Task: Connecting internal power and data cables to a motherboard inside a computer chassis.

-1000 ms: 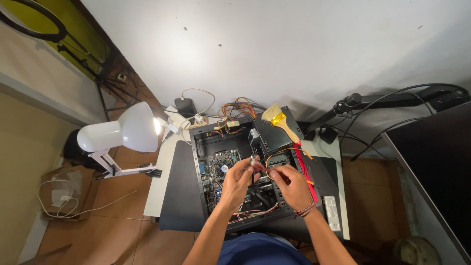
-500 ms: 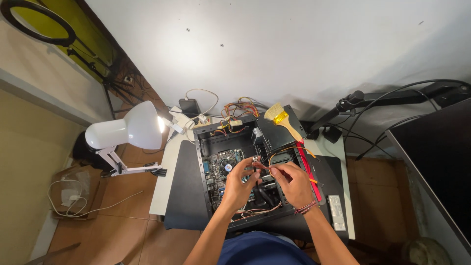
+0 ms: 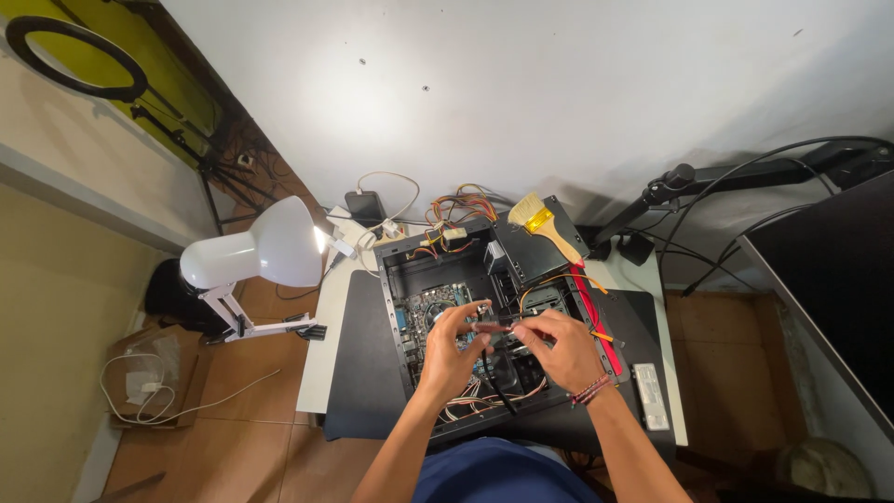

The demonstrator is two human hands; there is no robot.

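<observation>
An open black computer case (image 3: 396, 321) lies flat on a dark mat (image 3: 358, 373) on a white desk, its green circuit board (image 3: 424, 312) and bundles of coloured wires exposed. My left hand (image 3: 452, 349) and my right hand (image 3: 559, 346) meet over the middle of the case. Both pinch a thin dark cable with a small connector (image 3: 491, 328) held between them; the cable hangs down toward the case floor. A beaded bracelet circles my right wrist (image 3: 591, 391).
A wooden-handled paintbrush (image 3: 542, 224) rests on the case's black top corner. A lit white desk lamp (image 3: 261, 250) stands at the left. A ring light (image 3: 65, 56) on a stand is at the far left, a dark monitor (image 3: 829, 279) at the right, and a red strip (image 3: 596, 321) lies beside the case.
Both hands stay over the case with only small finger shifts on the cable. The camera view has drifted slightly.
</observation>
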